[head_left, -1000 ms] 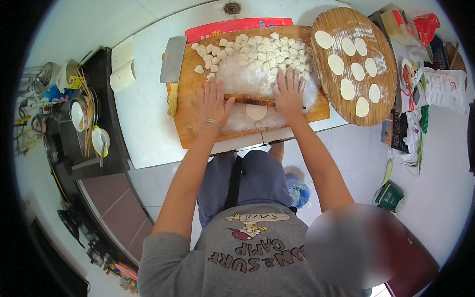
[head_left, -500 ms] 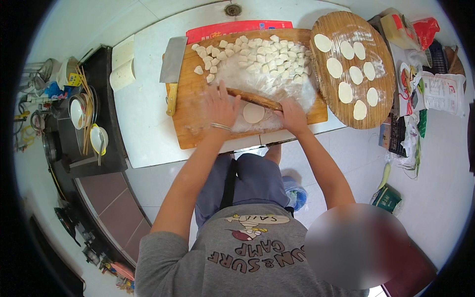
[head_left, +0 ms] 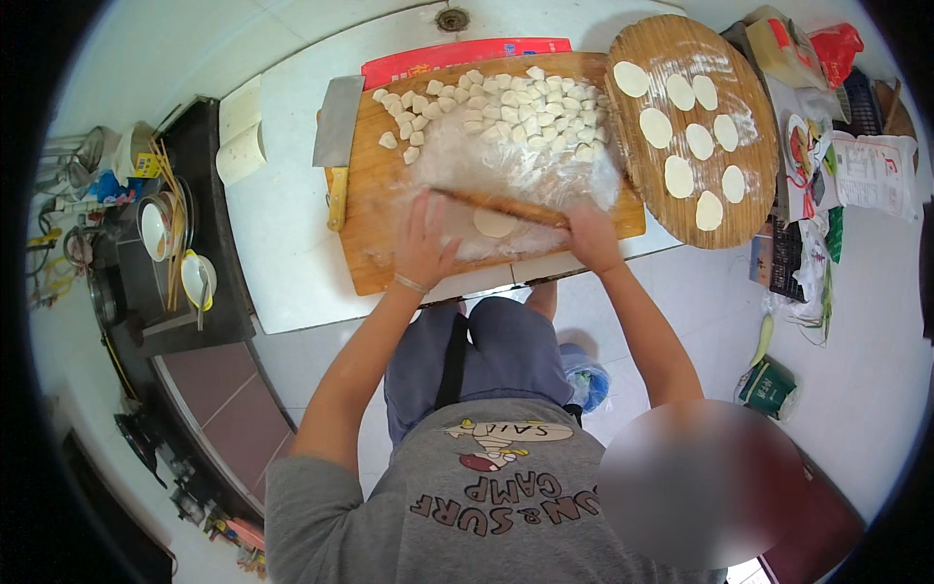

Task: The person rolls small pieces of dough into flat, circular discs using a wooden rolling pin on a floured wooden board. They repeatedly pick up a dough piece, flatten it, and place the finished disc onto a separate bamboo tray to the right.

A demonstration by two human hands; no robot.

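Observation:
My left hand (head_left: 421,238) lies flat with its fingers stretched out, by the left end of a wooden rolling pin (head_left: 506,205). The fingers of my right hand (head_left: 592,237) close over the pin's right end. Slightly blurred, the pin lies across the far edge of a thin round dough wrapper (head_left: 494,225) on the floured wooden cutting board (head_left: 374,258). Beyond it, many small cut dough pieces (head_left: 525,107) cover the far part of the board. Finished round wrappers (head_left: 678,177) lie spread on a round wooden board (head_left: 646,68) to the right.
A cleaver (head_left: 337,127) lies along the cutting board's left edge. Further left, bowls (head_left: 197,277) and chopsticks (head_left: 173,234) stand on a dark stove top. Packages and a white bag (head_left: 874,175) are at the right. A blue-lined bin (head_left: 586,380) stands on the floor below.
The rolling pin has shifted toward me and a little right over the wrapper. Both hands have come nearer; the right one has also moved right.

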